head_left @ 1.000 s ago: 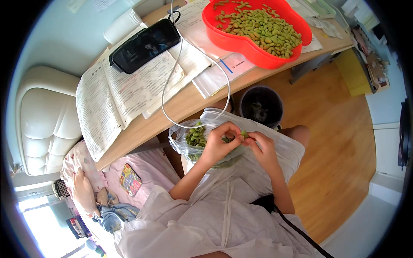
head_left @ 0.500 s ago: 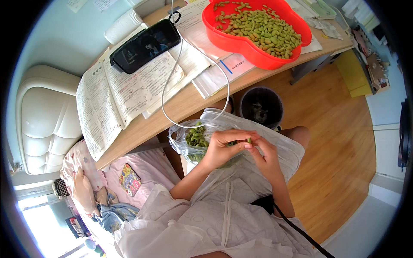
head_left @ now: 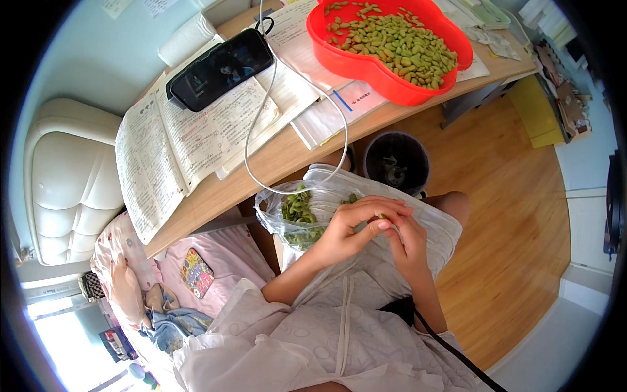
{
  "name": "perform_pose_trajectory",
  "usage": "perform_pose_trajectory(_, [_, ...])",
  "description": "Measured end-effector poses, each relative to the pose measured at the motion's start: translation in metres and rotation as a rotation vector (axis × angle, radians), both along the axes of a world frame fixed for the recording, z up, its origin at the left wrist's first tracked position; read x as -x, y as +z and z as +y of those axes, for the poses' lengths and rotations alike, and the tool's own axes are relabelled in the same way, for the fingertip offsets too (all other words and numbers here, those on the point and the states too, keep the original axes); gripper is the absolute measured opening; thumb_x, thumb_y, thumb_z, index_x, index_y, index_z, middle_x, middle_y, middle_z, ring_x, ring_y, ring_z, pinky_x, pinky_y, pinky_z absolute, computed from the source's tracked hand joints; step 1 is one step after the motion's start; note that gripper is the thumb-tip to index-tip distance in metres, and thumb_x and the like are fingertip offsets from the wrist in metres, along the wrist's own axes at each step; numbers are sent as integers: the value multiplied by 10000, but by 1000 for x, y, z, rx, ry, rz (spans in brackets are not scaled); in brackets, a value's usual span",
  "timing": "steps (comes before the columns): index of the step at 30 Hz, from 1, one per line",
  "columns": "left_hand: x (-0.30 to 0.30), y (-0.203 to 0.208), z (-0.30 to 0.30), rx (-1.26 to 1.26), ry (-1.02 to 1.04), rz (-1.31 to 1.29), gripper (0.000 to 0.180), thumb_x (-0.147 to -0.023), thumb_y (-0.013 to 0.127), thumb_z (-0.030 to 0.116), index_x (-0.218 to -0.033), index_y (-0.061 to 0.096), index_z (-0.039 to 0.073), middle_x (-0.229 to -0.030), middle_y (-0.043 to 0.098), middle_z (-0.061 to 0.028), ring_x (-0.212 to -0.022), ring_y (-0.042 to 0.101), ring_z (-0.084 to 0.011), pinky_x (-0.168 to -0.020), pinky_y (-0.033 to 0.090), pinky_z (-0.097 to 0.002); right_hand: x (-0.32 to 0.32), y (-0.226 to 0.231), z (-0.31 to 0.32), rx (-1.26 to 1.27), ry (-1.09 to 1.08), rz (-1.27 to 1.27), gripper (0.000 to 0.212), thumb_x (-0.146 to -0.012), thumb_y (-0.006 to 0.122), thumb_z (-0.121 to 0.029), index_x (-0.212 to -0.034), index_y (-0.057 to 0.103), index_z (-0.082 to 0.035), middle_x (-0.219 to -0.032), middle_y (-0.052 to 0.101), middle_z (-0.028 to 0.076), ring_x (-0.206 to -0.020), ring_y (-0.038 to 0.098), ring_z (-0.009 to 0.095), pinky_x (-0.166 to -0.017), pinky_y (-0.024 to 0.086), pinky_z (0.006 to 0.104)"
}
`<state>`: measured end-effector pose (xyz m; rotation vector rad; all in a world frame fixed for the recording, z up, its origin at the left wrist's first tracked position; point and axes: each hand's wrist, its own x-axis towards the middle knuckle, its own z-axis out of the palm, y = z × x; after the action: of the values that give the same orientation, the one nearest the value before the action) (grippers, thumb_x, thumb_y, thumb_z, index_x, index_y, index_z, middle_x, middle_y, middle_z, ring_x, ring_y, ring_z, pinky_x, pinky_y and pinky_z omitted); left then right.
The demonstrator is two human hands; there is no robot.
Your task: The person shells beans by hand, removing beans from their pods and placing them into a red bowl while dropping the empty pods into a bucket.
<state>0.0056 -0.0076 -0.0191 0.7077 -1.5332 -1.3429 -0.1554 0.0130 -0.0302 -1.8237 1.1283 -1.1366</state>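
- The person sits with a clear plastic bag point(head_left: 297, 212) of green soybean pods in the lap, and both hands meet just above its open mouth
- The left hand point(head_left: 349, 228) curls around from the bag side, thumb and fingertips pressed together on a small green pod point(head_left: 381, 216) that barely shows between the two hands
- The right hand point(head_left: 408, 245) closes on the same pod from the other side, fingers bunched tight rather than spread
- By the look of it the step in hand is splitting one pod open; the next move likely calls for a squeeze along its seam so the beans slip free without dropping to the lap
- The red tray point(head_left: 366, 62) on the desk above already carries a heap of shelled beans point(head_left: 398, 42), well apart from the hands, so a reach up and forward would be needed
- A dark bin point(head_left: 396, 161) stands on the wooden floor just beyond the knees, near the bag
- A white cable point(head_left: 251, 124) hangs off the desk edge and loops down to the bag, right in the path of such a reach
- A phone point(head_left: 219, 68) rests on an open book point(head_left: 173, 140) left of the tray
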Motion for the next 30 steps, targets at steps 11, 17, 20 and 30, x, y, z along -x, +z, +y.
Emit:
perform_pose_trajectory(11, [3, 15, 4, 101, -31, -85, 159, -966, 458, 109, -1012, 537, -21, -1142, 605, -180, -1154, 539, -350, -968, 425, -422, -1, 12, 6, -133, -88, -105, 164, -803, 715, -96, -904, 664, 23, -883, 662, 117, -733, 634, 194, -655, 477, 260])
perform_pose_trajectory(17, [7, 20, 8, 88, -31, -74, 151, -974, 435, 98, -983, 524, -24, -1123, 598, -199, -1189, 523, -379, -954, 448, -415, -9, 15, 9, 19, -190, -123, 191, -831, 711, -134, -837, 651, 47, -815, 645, 91, -663, 573, 120, -570, 410, 225])
perform_pose_trajectory(20, [8, 20, 8, 123, -37, -82, 150, -974, 437, 97, -980, 521, -28, -1108, 600, -197, -1174, 535, -379, -933, 466, -404, -9, 15, 13, 20, -201, -77, 105, -760, 680, 44, -862, 658, 33, -895, 663, 124, -750, 654, 201, -656, 490, 252])
perform_pose_trajectory(30, [16, 14, 12, 49, 44, 73, 281, -993, 425, 189, -883, 541, -42, -1002, 630, -193, -1097, 587, -369, -898, 480, -386, -14, 8, 16, 92, -264, -118, 132, -743, 662, 84, -863, 664, 28, -910, 652, 153, -775, 665, 223, -685, 521, 269])
